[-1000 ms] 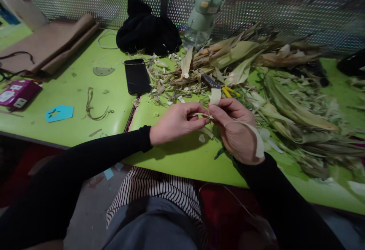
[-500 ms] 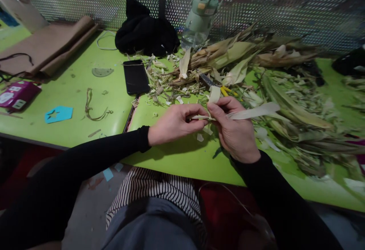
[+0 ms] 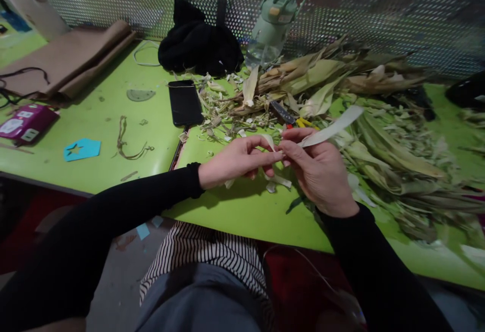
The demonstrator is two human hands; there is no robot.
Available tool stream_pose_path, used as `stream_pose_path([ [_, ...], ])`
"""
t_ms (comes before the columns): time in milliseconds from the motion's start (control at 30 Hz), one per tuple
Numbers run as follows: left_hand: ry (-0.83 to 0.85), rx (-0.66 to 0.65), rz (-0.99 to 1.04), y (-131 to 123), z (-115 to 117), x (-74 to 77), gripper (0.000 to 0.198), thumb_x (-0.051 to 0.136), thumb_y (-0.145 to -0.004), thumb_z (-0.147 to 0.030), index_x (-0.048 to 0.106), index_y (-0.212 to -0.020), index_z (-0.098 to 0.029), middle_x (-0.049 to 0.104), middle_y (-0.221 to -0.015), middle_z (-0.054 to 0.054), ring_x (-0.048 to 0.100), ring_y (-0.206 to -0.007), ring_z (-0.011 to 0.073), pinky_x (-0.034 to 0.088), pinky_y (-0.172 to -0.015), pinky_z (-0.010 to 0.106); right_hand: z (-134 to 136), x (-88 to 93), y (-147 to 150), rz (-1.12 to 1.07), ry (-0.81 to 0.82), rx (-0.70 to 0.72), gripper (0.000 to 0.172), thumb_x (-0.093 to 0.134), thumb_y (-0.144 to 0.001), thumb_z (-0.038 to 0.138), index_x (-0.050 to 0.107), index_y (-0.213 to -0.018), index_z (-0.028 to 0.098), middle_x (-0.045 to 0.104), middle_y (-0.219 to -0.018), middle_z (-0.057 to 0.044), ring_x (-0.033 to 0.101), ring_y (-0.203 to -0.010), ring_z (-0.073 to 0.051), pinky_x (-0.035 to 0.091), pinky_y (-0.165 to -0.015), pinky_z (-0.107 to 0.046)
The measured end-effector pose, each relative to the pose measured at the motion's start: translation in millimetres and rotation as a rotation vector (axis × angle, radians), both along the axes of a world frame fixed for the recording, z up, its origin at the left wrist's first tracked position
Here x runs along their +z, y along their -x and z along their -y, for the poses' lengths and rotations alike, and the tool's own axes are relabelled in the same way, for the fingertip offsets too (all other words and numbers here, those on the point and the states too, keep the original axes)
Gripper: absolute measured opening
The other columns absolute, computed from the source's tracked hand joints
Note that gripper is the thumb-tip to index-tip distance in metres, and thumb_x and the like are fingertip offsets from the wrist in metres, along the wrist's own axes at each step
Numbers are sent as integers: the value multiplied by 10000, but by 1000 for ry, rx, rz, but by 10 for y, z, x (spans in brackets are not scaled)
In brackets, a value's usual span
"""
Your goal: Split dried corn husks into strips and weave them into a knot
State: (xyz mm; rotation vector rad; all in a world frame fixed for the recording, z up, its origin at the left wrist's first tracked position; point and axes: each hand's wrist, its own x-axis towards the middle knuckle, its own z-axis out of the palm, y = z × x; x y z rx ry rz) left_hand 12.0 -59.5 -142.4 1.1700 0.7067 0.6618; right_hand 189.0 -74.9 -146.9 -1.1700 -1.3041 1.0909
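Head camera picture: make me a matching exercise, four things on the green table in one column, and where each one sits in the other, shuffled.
Things:
1. phone
2. blue star cutout
3. husk strip
4. black cloth

Places:
A. pinched between left hand and right hand
B. against the mesh wall, behind the phone
C. lying flat beside the husk scraps
D. near the table's front edge, far left

Pairs: 1-C, 2-D, 3-A, 4-B

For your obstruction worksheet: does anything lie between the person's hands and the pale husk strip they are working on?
Nothing visible does. The left hand and right hand both already pinch the pale husk strip at their fingertips, above the green table. Husk scraps lie beneath, not between.
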Motion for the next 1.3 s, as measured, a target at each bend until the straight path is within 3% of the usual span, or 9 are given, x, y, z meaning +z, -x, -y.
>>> stream_pose_path([
  [133,136,64,72,-14,-24,9,144,669,-913,-221,589,-877,-106,705,-736,3,551,-494,9,357,-474,148,-11,-2,-29,-6,-48,-69,254,795,-794,392,678,-983,269,654,-898,16,573,-655,-117,516,-601,-281],
  [233,298,197,176,-30,-64,50,76,599,-946,-128,592,-874,-103,721,-776,21,617,-577,29,426,-541,150,18,8,-37,47,-80,-182,236,769,-822,434,652,-914,252,609,-770,28,508,-592,-119,439,-523,-271],
  [367,378,319,372,-41,-95,90,142,540,-960,-74,593,-835,-114,729,-789,27,661,-671,53,505,-652,164,110,-1,73,334,0,79,335,660,-878,562,681,-849,229,658,-759,-12,565,-643,-157,482,-594,-311],
  [467,375,345,455,-46,-89,92,103,564,-949,-84,611,-869,-128,740,-821,19,660,-671,55,502,-626,156,159,-33,200,418,17,213,384,698,-836,571,690,-978,215,732,-925,-49,651,-792,-200,533,-725,-347],
  [600,349,331,462,-52,-76,80,63,596,-927,-89,635,-916,-137,751,-871,14,655,-674,57,495,-613,160,167,-74,269,424,42,280,316,679,-862,511,668,-892,196,708,-862,-48,624,-748,-183,515,-693,-325],
  [800,245,348,379,-3,-119,31,28,653,-906,-141,626,-913,-139,751,-899,23,678,-812,88,516,-788,225,190,-48,225,273,105,263,187,600,-929,396,573,-913,211,662,-800,-20,607,-712,-150,489,-644,-281],
  [933,168,376,276,26,-170,0,42,653,-908,-153,616,-907,-135,743,-865,24,666,-777,84,486,-749,222,177,-26,181,356,42,195,182,588,-934,393,604,-967,214,601,-746,7,525,-626,-133,427,-552,-262],
  [1133,150,297,309,-22,-164,-26,20,667,-882,-109,648,-885,-104,733,-775,35,674,-713,95,503,-740,240,131,-35,137,541,-46,200,316,608,-911,508,662,-863,200,680,-805,-38,572,-701,-174,439,-641,-312],
  [1300,216,334,386,-89,-89,-41,67,705,-864,-153,654,-869,-109,744,-802,37,671,-720,92,523,-778,246,128,-92,217,496,-18,224,338,649,-884,503,688,-989,184,732,-976,-75,641,-830,-211,494,-735,-343],
])
